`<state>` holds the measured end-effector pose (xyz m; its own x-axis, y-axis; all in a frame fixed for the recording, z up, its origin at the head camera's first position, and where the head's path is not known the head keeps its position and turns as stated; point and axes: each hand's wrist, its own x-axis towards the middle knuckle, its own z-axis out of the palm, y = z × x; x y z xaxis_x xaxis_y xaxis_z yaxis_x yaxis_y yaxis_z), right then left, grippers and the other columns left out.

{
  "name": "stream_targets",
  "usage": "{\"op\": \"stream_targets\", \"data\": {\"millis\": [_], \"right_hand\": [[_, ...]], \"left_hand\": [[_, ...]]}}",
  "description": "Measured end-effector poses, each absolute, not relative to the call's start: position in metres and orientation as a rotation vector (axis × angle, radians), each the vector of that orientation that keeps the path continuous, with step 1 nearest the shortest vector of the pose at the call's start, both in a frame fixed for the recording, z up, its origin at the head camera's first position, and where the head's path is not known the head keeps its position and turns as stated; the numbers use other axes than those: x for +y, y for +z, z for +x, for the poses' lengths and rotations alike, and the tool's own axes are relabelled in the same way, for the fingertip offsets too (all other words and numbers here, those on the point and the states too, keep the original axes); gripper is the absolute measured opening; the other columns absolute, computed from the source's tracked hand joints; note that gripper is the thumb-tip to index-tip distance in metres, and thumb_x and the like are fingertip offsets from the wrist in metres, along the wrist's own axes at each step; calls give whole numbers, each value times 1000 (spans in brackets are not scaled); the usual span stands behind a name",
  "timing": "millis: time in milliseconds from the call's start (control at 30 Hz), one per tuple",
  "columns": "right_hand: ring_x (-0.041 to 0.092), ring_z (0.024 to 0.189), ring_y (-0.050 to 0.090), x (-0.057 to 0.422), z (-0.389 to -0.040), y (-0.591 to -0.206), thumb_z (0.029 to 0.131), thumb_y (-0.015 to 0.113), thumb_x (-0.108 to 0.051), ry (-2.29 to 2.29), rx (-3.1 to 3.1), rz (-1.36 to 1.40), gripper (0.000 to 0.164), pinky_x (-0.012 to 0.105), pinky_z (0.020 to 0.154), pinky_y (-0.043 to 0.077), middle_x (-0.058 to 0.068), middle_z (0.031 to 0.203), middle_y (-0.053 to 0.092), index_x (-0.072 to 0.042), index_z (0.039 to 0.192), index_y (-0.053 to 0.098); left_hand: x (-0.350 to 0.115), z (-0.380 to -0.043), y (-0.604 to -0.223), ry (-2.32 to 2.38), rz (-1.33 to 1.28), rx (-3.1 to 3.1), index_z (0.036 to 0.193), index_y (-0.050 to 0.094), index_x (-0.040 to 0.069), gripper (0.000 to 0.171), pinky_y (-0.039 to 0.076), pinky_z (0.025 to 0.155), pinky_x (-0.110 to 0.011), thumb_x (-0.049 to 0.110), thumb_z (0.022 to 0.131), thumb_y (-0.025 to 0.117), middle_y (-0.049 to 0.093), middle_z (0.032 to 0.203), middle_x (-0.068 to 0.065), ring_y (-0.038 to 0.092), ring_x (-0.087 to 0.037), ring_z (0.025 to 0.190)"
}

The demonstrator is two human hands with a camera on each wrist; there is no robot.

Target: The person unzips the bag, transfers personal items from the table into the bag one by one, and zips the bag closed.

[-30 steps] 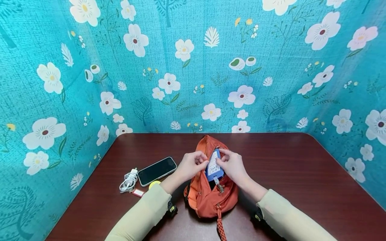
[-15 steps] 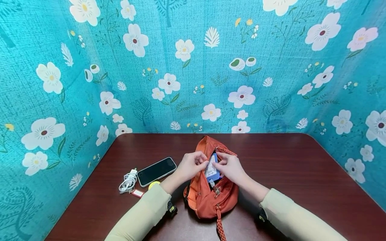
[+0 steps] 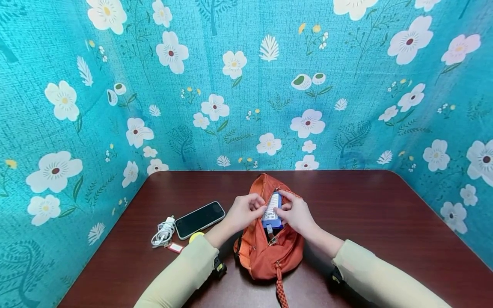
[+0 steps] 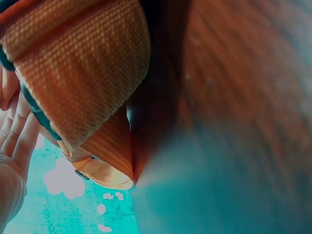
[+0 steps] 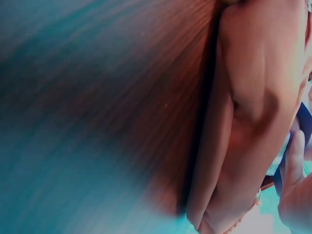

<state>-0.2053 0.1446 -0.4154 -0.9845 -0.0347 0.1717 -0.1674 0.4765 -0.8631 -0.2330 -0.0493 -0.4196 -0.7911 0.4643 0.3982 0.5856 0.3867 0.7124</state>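
In the head view an orange-red bag [image 3: 265, 261] lies on the table with its zipped opening spread. My left hand [image 3: 246, 210] pinches the left edge of that opening between thumb and fingers. A blue ID card holder [image 3: 271, 213] with a white printed card sits within the opening, and my right hand [image 3: 296, 217] holds its right side by thumb and fingers. Its clear strap and metal clip [image 3: 271, 238] hang toward the near end of the opening. An orange webbing strap [image 4: 87, 73] fills much of the left wrist view. How deep the holder reaches is hidden.
Left of the bag lie a phone [image 3: 200, 220], a white charger with coiled cable [image 3: 164, 232], a red-framed tag [image 3: 176, 247] and a yellow round object [image 3: 197, 236], partly behind the left forearm. A braided cord [image 3: 281, 291] trails from the bag. Floral blue cloth surrounds the dark red table [image 3: 366, 214].
The card holder has shifted slightly left and straightened in the opening, its clip moving left too. My right hand has moved with it. My left hand has kept its place on the bag's edge.
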Motion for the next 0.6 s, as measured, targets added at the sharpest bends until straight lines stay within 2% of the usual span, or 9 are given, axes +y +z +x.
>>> {"op": "stream_targets", "data": {"millis": [167, 433, 600], "right_hand": [[18, 46, 60, 139, -204, -414, 83, 75, -3, 1536, -2590, 144, 60, 32, 48, 53, 6, 69, 67, -2, 137, 49], [19, 48, 61, 135, -204, -414, 83, 75, -4, 1552, -2609, 123, 57, 31, 49, 53, 6, 71, 66, -4, 134, 49], [18, 45, 59, 136, -202, -414, 82, 76, -4, 1524, -2623, 136, 54, 31, 47, 52, 4, 66, 63, -2, 130, 50]], "left_hand": [[-47, -233, -417, -1363, -934, -2507, 91, 66, 10, 4, 49, 60, -23, 13, 90, 69, 58, 73, 7, 55, -6, 63], [-45, -233, -416, -1372, -924, -2524, 92, 65, 10, 4, 49, 59, -23, 12, 91, 69, 59, 73, 6, 56, -6, 62], [-44, -232, -415, -1381, -916, -2517, 92, 66, 10, 4, 50, 59, -23, 12, 91, 68, 59, 73, 6, 56, -6, 63]]}}
